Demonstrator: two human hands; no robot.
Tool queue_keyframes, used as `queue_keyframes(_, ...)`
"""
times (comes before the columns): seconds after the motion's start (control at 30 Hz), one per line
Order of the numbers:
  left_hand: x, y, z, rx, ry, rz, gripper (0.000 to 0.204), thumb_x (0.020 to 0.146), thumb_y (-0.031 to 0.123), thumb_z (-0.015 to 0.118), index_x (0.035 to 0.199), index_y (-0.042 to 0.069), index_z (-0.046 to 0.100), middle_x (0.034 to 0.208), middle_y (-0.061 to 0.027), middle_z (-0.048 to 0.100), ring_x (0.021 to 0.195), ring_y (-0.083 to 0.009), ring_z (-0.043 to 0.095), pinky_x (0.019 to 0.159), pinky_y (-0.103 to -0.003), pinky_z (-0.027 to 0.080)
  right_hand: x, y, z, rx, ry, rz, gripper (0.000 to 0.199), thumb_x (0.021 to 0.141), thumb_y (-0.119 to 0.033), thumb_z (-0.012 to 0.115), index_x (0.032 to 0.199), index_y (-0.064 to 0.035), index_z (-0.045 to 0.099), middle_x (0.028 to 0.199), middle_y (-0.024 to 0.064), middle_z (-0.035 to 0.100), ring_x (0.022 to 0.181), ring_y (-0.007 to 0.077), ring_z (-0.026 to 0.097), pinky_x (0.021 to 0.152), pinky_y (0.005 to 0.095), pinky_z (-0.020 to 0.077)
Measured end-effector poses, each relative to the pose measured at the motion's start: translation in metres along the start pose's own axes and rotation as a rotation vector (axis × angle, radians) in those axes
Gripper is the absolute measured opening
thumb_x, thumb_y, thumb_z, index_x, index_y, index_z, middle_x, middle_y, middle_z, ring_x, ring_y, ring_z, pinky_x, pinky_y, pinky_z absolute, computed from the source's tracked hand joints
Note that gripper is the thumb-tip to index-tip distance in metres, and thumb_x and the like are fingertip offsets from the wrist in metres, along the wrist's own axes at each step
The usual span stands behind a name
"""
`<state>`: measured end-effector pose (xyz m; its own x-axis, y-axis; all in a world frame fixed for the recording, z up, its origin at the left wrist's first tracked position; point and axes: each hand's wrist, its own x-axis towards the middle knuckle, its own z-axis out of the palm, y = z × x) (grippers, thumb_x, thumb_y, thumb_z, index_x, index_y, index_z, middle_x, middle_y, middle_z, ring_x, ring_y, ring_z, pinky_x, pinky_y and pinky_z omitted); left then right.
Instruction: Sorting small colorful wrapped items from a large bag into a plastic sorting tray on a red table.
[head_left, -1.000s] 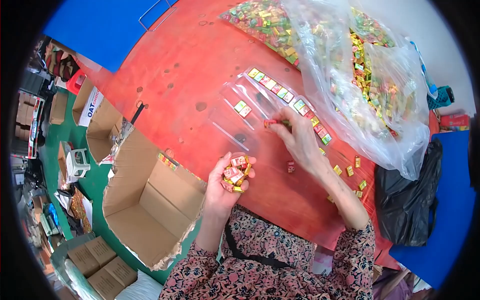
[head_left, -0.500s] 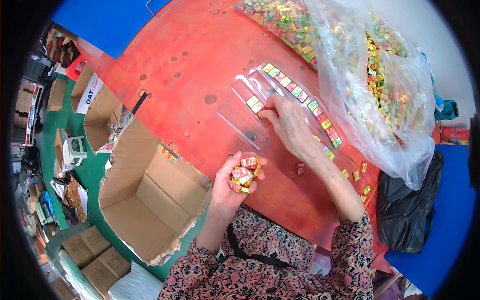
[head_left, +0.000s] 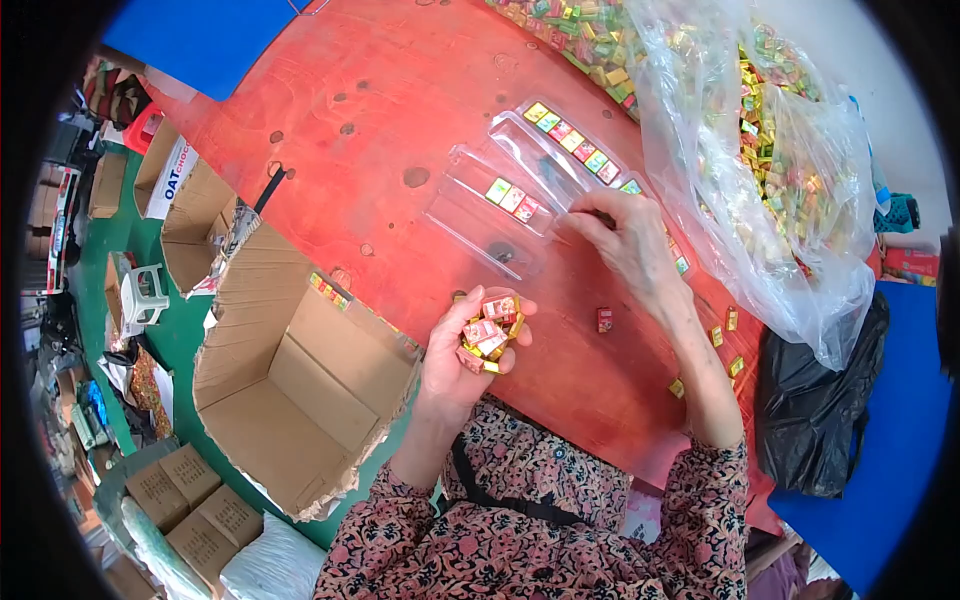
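Red table (head_left: 400,120): wrapped candies (head_left: 488,335) cupped in left hand (head_left: 462,355).

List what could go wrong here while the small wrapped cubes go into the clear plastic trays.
1. The left hand cups a heaped pile of wrapped cubes close to the table edge; one could slip off into the open cardboard box below.
2. The clear plastic trays look light and nothing holds them but the right hand, so a nudge might shift them and spill the seated cubes.
3. The loose cubes beside the right forearm could be swept off.
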<state>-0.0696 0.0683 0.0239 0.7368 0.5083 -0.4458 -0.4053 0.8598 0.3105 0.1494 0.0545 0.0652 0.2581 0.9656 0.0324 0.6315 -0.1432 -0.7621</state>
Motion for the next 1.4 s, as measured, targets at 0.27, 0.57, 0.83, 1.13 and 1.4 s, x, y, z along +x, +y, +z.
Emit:
queue_keyframes(0.27, 0.0, -0.002, 0.001, 0.023, -0.012, 0.009, 0.033, 0.095, 0.029, 0.038, 0.105, 0.002, 0.055, 0.099, -0.0166, 0.062, 0.075, -0.0209, 0.061, 0.044, -0.026, 0.046, 0.013, 0.002, 0.009, -0.153, 0.143, -0.27, 0.012, 0.078, -0.005, 0.06, 0.088, -0.0002, 0.065, 0.077, 0.0156, 0.06, 0.07, 0.0289, 0.058, 0.061, 0.0366, 0.0442)
queue_keyframes(0.57, 0.003, -0.005, 0.002, -0.005, 0.036, 0.015, 0.038, 0.095, 0.032, 0.037, 0.104, -0.001, 0.054, 0.099, -0.0201, 0.06, 0.074, -0.0235, 0.059, 0.039, -0.024, 0.041, 0.029, -0.008, 0.047, -0.548, -0.081, -0.3, 0.022, 0.075, -0.004, 0.052, 0.093, -0.007, 0.064, 0.086, 0.0171, 0.055, 0.072, 0.033, 0.06, 0.059, 0.0418, 0.0467)
queue_keyframes(0.83, 0.003, -0.003, -0.002, 0.021, -0.009, 0.009, 0.032, 0.094, 0.03, 0.041, 0.105, 0.003, 0.055, 0.099, -0.0173, 0.063, 0.072, -0.0203, 0.062, 0.043, -0.026, 0.045, 0.029, -0.017, 0.05, -0.626, -0.071, -0.294, 0.018, 0.076, -0.007, 0.052, 0.091, -0.0076, 0.063, 0.083, 0.0178, 0.054, 0.065, 0.0313, 0.061, 0.053, 0.0412, 0.0471)
queue_keyframes(1.13, 0.002, -0.005, -0.001, 0.016, -0.001, 0.014, 0.033, 0.094, 0.031, 0.041, 0.105, 0.003, 0.055, 0.099, -0.0167, 0.063, 0.072, -0.0202, 0.062, 0.043, -0.026, 0.046, 0.042, -0.025, 0.056, -0.641, -0.108, -0.356, 0.019, 0.074, -0.007, 0.054, 0.09, -0.0052, 0.063, 0.08, 0.018, 0.056, 0.065, 0.031, 0.061, 0.052, 0.0409, 0.0476)
queue_keyframes(1.4, 0.003, -0.005, 0.001, 0.025, -0.022, 0.006, 0.034, 0.094, 0.031, 0.04, 0.106, 0.002, 0.054, 0.099, -0.0164, 0.063, 0.074, -0.02, 0.061, 0.043, -0.025, 0.045, 0.044, -0.015, 0.04, -0.37, -0.037, -0.279, 0.018, 0.079, -0.013, 0.058, 0.093, -0.0029, 0.064, 0.072, 0.017, 0.057, 0.068, 0.0311, 0.061, 0.058, 0.0406, 0.0447)
